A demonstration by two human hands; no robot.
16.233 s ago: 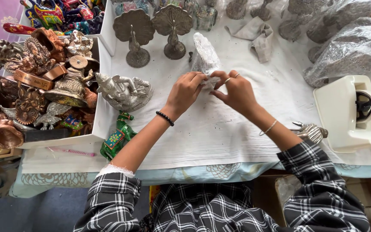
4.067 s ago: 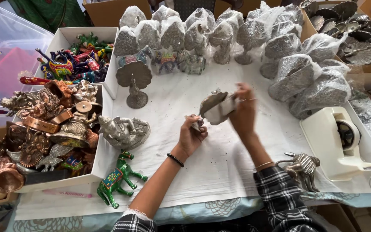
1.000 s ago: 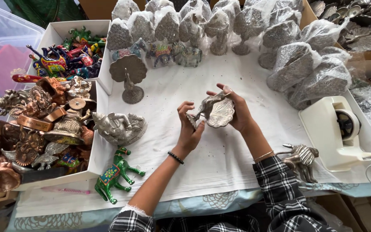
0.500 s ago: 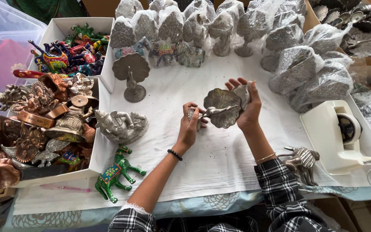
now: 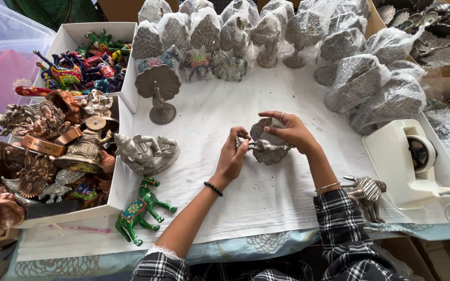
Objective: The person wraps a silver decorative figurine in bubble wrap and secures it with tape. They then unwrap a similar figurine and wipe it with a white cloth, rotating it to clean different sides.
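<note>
A silver metal peacock figurine (image 5: 266,148) with a fan tail lies low over the white cloth (image 5: 209,114) at the table's middle. My right hand (image 5: 292,132) grips its fan tail from the right. My left hand (image 5: 234,158) pinches its foot end from the left. Both hands are close together, just above the cloth.
An unwrapped silver peacock (image 5: 157,91) stands upright at the left. Plastic-wrapped peacocks (image 5: 363,78) crowd the back and right. A tape dispenser (image 5: 410,161) sits at the right, a silver animal figure (image 5: 365,192) by my right sleeve, a green horse (image 5: 139,208) at the front left, boxes of figurines (image 5: 53,140) on the left.
The peacock came down from a raised, tilted hold to low over the cloth. My right hand shifted from under the fan to over it; the left hand stayed at the base.
</note>
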